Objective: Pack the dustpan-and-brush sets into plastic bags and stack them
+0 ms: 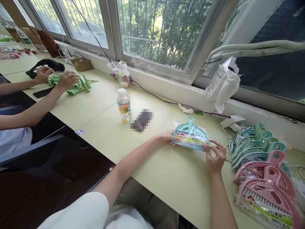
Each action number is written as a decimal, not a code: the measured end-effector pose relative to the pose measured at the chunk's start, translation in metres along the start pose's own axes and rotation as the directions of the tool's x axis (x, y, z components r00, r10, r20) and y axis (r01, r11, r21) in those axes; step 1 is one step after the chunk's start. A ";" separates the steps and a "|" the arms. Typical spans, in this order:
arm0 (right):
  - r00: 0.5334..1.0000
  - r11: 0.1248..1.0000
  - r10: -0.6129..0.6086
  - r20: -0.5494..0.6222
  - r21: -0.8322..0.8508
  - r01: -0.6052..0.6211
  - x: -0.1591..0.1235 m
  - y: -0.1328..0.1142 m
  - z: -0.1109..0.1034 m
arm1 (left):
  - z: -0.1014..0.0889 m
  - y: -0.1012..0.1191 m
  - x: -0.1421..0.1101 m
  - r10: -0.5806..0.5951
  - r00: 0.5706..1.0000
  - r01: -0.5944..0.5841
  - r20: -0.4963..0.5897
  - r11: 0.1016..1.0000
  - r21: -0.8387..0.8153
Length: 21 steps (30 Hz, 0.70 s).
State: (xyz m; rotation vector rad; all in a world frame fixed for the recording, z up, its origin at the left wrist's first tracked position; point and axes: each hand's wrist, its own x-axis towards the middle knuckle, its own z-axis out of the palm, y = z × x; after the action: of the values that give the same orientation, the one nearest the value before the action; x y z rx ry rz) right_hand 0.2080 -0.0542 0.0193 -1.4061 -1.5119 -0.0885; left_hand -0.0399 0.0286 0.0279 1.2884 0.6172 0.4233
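Note:
A small teal dustpan-and-brush set [190,131], wrapped in clear plastic with a printed label, is held just over the table between my two hands. My left hand [169,138] grips its left end, the thumb lying on the front. At the right end, my right hand [215,154] pinches the lower corner of the package between thumb and fingers. The handle loop points away from me. To the right stands a row of similar wrapped sets, pink ones [267,194] nearest and teal and green ones [259,143] behind.
A drink bottle [124,108] stands left of my hands, beside a blurred dark object [142,120]. Cables run along the window sill, where a torn white bag [224,82] hangs. At the far left, a co-worker's hands [66,80] are over green items [79,87].

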 end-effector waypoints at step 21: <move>0.641 0.410 0.717 0.274 0.578 -0.706 -0.006 0.012 0.026 | 0.022 -0.008 0.004 0.235 0.948 -0.261 -0.215 0.960 -0.098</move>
State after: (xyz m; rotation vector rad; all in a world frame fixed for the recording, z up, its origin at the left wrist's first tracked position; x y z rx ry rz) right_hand 0.2005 -0.0384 -0.0037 -1.3235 -0.6548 0.8971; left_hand -0.0230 0.0121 0.0230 1.2149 0.5880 0.7973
